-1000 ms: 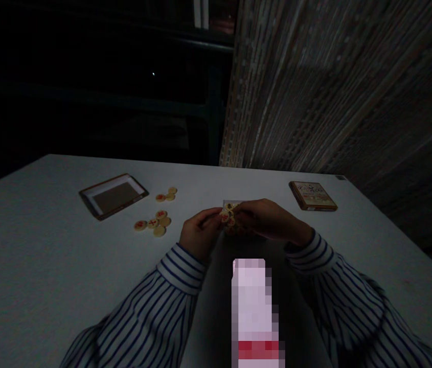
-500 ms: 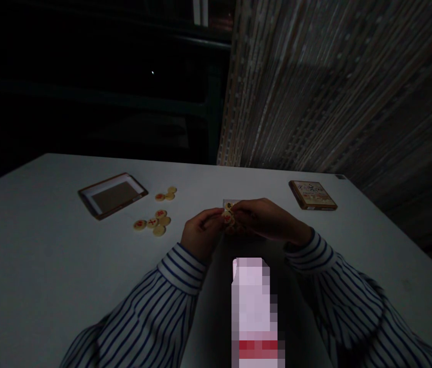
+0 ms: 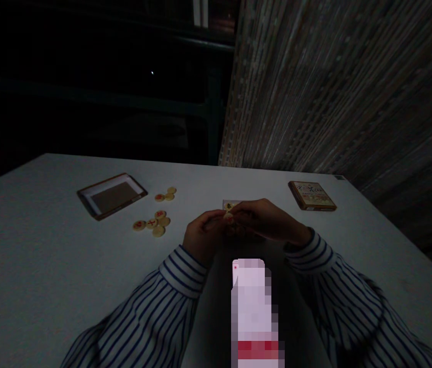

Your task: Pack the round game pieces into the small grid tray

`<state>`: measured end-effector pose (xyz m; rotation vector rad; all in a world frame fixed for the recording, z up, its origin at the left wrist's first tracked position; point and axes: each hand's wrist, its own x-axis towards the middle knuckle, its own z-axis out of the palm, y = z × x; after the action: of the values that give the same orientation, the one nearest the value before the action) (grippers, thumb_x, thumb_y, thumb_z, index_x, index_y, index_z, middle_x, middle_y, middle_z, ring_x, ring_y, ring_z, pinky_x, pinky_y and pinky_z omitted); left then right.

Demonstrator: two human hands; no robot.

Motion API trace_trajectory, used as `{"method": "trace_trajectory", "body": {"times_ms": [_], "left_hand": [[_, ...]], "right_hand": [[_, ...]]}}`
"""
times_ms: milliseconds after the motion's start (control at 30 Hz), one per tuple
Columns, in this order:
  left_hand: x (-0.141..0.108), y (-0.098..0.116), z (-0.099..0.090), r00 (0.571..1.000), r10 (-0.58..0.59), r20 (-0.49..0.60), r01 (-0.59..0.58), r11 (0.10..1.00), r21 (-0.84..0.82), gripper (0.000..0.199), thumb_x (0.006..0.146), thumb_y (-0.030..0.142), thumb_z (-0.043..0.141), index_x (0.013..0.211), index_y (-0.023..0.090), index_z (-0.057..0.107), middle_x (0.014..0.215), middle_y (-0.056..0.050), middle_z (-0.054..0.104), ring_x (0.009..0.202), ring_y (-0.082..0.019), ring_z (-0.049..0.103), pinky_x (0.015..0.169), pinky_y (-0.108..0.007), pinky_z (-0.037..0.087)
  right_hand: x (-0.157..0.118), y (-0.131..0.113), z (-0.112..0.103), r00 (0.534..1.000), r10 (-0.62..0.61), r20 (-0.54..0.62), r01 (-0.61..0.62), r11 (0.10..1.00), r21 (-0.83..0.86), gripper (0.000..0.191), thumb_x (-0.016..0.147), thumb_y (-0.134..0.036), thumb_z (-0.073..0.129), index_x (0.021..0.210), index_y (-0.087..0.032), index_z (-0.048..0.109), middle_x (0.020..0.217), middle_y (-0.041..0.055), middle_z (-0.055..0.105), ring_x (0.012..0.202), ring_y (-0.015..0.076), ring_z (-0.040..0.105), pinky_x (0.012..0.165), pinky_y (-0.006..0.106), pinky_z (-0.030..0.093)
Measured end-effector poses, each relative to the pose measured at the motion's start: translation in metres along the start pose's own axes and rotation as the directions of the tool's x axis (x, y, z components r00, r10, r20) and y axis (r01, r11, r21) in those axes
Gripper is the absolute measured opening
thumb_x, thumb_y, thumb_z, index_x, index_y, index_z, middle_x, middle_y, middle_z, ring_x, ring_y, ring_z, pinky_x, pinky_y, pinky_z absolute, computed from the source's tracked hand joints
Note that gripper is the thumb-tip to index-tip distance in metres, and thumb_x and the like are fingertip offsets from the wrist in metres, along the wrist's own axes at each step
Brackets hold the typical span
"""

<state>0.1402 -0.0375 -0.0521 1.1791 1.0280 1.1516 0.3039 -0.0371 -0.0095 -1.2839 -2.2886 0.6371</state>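
Observation:
Both hands meet over a small pale tray (image 3: 234, 201) at the middle of the white table. My left hand (image 3: 202, 232) has its fingers closed at the edge of a Chinese chess piece (image 3: 229, 219) with a red mark. From the other side, my right hand (image 3: 271, 220) curls over the same pieces, its fingertips at a dark-marked Chinese chess piece (image 3: 228, 207). More round pieces sit in shadow under the hands, partly hidden. To the left lie several loose wooden pieces (image 3: 152, 223), some with red characters upward, and a smaller group (image 3: 168, 197) behind them.
An open box lid or tray (image 3: 114, 197) lies at the back left. A closed printed box (image 3: 313, 196) is at the back right. Close to me, a lit phone (image 3: 254, 301) with a blurred screen lies between my forearms. A string curtain (image 3: 277, 102) hangs behind the table.
My left hand has shifted very slightly to the right and tilted the red-marked piece between the hands. The right hand and the loose pieces stay put.

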Motion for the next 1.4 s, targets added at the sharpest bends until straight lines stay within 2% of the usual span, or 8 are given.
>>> {"method": "trace_trajectory", "body": {"times_ms": [167, 467, 667, 867, 967, 1200, 1400], "left_hand": [[0.000, -0.003, 0.000, 0.999, -0.009, 0.034, 0.011, 0.998, -0.060, 0.026, 0.059, 0.026, 0.069, 0.081, 0.014, 0.062, 0.075, -0.005, 0.069, 0.066, -0.015, 0.064, 0.063, -0.026, 0.053], [0.001, -0.003, 0.001, 0.999, -0.019, 0.032, 0.021, 0.998, -0.066, 0.018, 0.059, 0.024, 0.069, 0.073, 0.015, 0.064, 0.071, -0.003, 0.069, 0.067, -0.014, 0.064, 0.066, -0.027, 0.052], [0.000, -0.004, 0.004, 0.997, -0.069, 0.031, 0.073, 0.989, -0.126, 0.025, 0.056, 0.028, 0.071, 0.076, 0.014, 0.063, 0.071, -0.004, 0.069, 0.064, -0.015, 0.064, 0.064, -0.029, 0.053], [-0.001, -0.004, 0.006, 0.997, -0.068, 0.030, 0.071, 0.991, -0.111, 0.028, 0.056, 0.029, 0.071, 0.078, 0.013, 0.064, 0.074, -0.005, 0.069, 0.067, -0.014, 0.064, 0.068, -0.028, 0.052], [-0.003, -0.001, 0.008, 0.997, -0.076, 0.017, 0.077, 0.991, -0.113, 0.029, 0.057, 0.030, 0.071, 0.080, 0.013, 0.064, 0.075, -0.005, 0.069, 0.068, -0.015, 0.064, 0.069, -0.029, 0.052], [-0.004, -0.001, 0.010, 0.994, -0.104, 0.021, 0.106, 0.986, -0.131, 0.027, 0.057, 0.030, 0.071, 0.078, 0.013, 0.066, 0.075, -0.004, 0.069, 0.068, -0.014, 0.063, 0.072, -0.029, 0.051], [-0.004, -0.003, 0.010, 0.991, -0.135, 0.024, 0.137, 0.979, -0.154, 0.022, 0.058, 0.024, 0.070, 0.076, 0.013, 0.065, 0.072, -0.003, 0.069, 0.066, -0.013, 0.063, 0.071, -0.029, 0.051]], "right_hand": [[-0.001, 0.001, 0.000, 0.999, 0.042, -0.011, -0.041, 0.995, 0.092, 0.022, 0.080, -0.026, 0.049, 0.097, -0.019, 0.061, 0.087, 0.0022, 0.066, 0.073, 0.0109, 0.059, 0.063, 0.023, 0.044], [-0.002, 0.001, -0.002, 0.999, 0.033, -0.015, -0.032, 0.998, 0.049, 0.019, 0.080, -0.023, 0.049, 0.093, -0.018, 0.062, 0.081, 0.0012, 0.066, 0.068, 0.0099, 0.058, 0.062, 0.022, 0.042], [-0.006, 0.003, -0.003, 0.997, 0.061, -0.038, -0.058, 0.996, 0.073, 0.020, 0.081, -0.022, 0.049, 0.096, -0.019, 0.061, 0.087, 0.0019, 0.066, 0.074, 0.0106, 0.059, 0.064, 0.022, 0.043], [-0.011, 0.004, -0.002, 0.998, -0.044, -0.039, 0.048, 0.993, 0.105, 0.025, 0.080, -0.028, 0.052, 0.103, -0.019, 0.057, 0.087, 0.0016, 0.064, 0.074, 0.0100, 0.058, 0.064, 0.022, 0.043], [-0.011, 0.002, -0.001, 0.995, -0.096, -0.035, 0.098, 0.993, 0.060, 0.026, 0.078, -0.030, 0.055, 0.102, -0.019, 0.057, 0.089, 0.0021, 0.064, 0.074, 0.0099, 0.058, 0.065, 0.022, 0.043], [-0.011, 0.001, -0.004, 0.989, -0.142, -0.034, 0.139, 0.986, -0.087, 0.023, 0.081, -0.032, 0.051, 0.099, -0.018, 0.059, 0.089, 0.0038, 0.064, 0.075, 0.0108, 0.057, 0.064, 0.024, 0.043], [-0.014, 0.002, -0.005, 0.987, -0.160, -0.014, 0.158, 0.984, -0.084, 0.025, 0.082, -0.030, 0.049, 0.102, -0.018, 0.057, 0.090, 0.0040, 0.063, 0.077, 0.0107, 0.056, 0.066, 0.025, 0.042]]}}
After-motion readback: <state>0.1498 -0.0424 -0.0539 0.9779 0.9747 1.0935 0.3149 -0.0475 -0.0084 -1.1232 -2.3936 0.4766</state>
